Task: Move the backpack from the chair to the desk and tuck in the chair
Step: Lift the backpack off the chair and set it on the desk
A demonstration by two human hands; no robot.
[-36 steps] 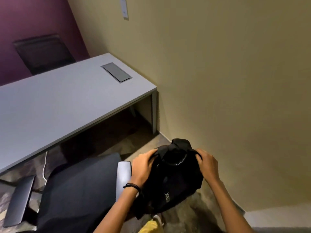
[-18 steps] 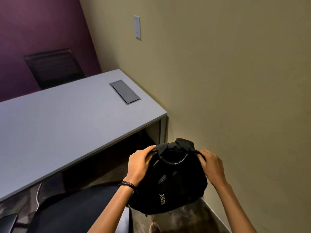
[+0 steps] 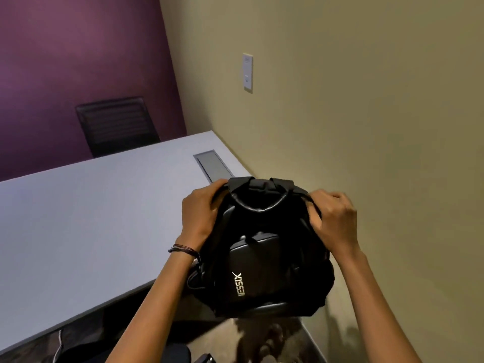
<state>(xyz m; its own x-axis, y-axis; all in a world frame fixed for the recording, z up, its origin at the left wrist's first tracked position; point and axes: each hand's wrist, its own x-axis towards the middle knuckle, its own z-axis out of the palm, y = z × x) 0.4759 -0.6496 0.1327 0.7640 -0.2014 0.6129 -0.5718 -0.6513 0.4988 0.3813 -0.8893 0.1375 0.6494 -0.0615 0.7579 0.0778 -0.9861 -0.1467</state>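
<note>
A black backpack with white lettering hangs in the air, held at its top by both hands. My left hand grips its upper left side; my right hand grips its upper right side. The bag overlaps the right near corner of the pale grey desk, partly over the desk's edge and partly over the floor. Only a dark sliver of the chair shows at the bottom edge, below the desk's front edge.
A grey cable hatch is set into the desk near the beige wall, which runs close along my right. A second dark chair stands behind the desk against the purple wall. A wall plate sits above the desk.
Both hands have raised the backpack from beside the chair up to desk height and forward, toward the desk's right corner. The view has tilted up, so the chair has dropped nearly out of sight.
</note>
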